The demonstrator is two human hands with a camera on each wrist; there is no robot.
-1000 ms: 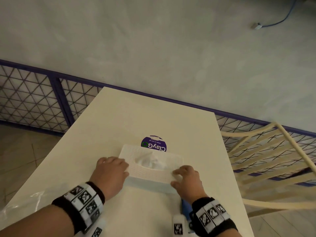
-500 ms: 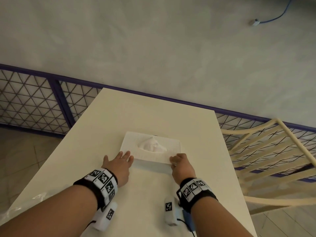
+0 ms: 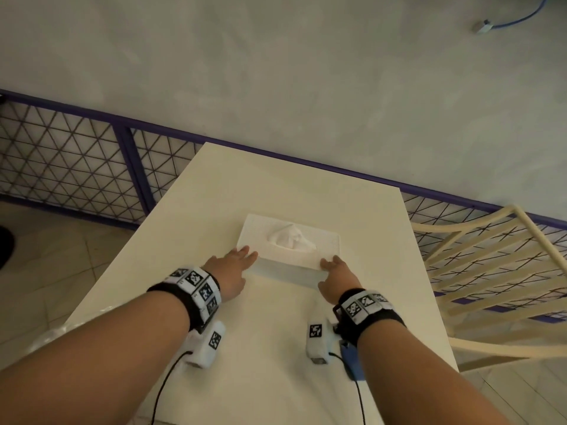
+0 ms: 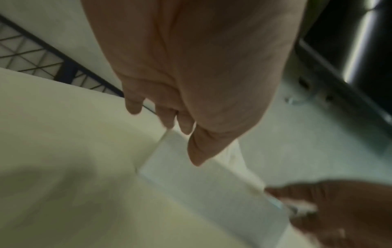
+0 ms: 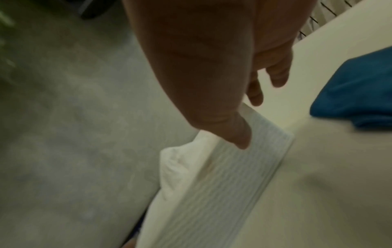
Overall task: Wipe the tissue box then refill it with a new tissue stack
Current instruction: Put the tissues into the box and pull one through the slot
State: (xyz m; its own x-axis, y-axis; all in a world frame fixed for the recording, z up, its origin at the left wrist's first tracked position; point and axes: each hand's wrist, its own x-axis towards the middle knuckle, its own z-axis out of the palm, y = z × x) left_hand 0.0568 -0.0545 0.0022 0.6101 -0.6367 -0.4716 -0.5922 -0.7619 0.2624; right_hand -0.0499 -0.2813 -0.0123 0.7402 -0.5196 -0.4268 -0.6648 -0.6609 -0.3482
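Observation:
The white tissue box (image 3: pixel 310 240) lies flat mid-table with a crumpled tissue (image 3: pixel 290 237) poking out of its top slot. My left hand (image 3: pixel 237 265) reaches its near left corner, fingers straight and touching the box's edge (image 4: pixel 201 189). At the near right corner my right hand (image 3: pixel 336 271) rests the same way. In the right wrist view my right hand (image 5: pixel 244 127) has its thumb on the box's top edge (image 5: pixel 222 193), with the fingers beside the box end. Neither hand holds anything.
A blue cloth (image 3: pixel 352 363) lies on the cream table (image 3: pixel 276 185) under my right wrist. Clear plastic wrap (image 3: pixel 52 335) hangs off the near left edge. A cream chair (image 3: pixel 491 271) stands to the right, and a purple mesh railing (image 3: pixel 76 167) runs behind.
The box has slid away from me across the table and now covers the purple round label. Both hands went from clasping its ends to touching its near corners with outstretched arms.

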